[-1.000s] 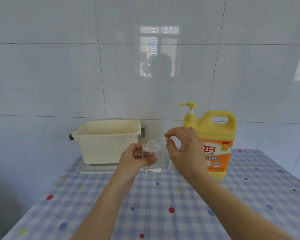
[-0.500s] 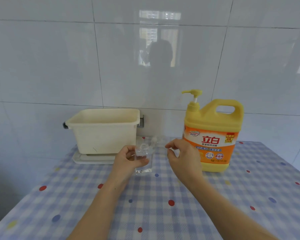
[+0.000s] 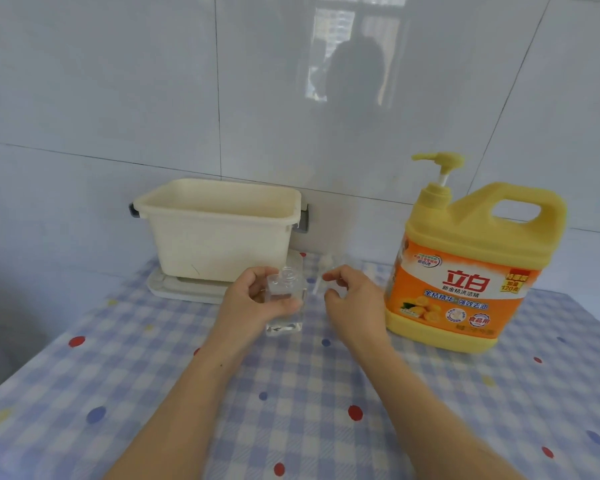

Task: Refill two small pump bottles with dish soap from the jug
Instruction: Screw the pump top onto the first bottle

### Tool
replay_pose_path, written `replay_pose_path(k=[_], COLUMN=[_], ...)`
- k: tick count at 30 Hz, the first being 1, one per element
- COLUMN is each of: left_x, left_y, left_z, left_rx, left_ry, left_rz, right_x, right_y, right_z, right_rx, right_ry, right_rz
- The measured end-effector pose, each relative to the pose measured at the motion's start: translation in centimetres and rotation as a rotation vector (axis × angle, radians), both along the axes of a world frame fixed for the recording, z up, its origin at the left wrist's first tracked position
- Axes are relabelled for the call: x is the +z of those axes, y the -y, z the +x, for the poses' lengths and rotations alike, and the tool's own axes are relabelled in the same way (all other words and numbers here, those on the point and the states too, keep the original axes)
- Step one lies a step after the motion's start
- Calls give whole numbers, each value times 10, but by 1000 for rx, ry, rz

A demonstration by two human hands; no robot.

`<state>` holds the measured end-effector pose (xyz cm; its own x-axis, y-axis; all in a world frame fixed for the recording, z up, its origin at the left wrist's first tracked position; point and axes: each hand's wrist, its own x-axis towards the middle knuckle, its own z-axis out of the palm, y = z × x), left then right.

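at the back left of the checked tablecloth (image 3: 291, 410), one cream tub (image 3: 215, 233) stands on one white tray (image 3: 184, 292), close to the tiled wall. moving right, the left hand (image 3: 250, 303) wraps fingers and thumb round one small clear bottle (image 3: 286, 296). the bottle is upright, low over the cloth, its neck open, and it looks nearly empty. just right of the neck we see one white pump head (image 3: 325, 262) with its dip tube, apart from the bottle. the right hand (image 3: 355, 301) sits beside it with fingers curled; we cannot tell whether they pinch the pump or hold nothing. at the far right one yellow jug (image 3: 465, 271) stands upright, near the right hand, with its own pump fitted and no hand on it.

we judge the step in hand to be uncapping the first bottle; filling has not begun. the next move calls for parking the loose pump, bringing the narrow neck squarely under the jug spout, and pressing in steady strokes.

count: one jug, one tub, one tray, one loose pump, one small bottle. we cannot make out a second bottle.
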<state>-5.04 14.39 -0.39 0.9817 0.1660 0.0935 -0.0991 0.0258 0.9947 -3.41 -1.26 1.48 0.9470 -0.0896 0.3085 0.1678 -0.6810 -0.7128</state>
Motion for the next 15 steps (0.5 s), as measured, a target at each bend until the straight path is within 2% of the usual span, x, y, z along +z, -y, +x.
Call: replay_pose_path(k=[6,9,15], left_x=[-2,-2,-2], left_y=[-1,-1,0], left_z=[4,5,3], left_rx=[11,-5,-36], left_ry=[5,-8,-16], left_rz=[7,37,79], right_x=[3,5,9], right_y=[-18,-22,-20], right_z=[33,50,71], right_rx=[11,11,3], right_ry=[-3,-2,-123], right_rz=[-131,-290,-690])
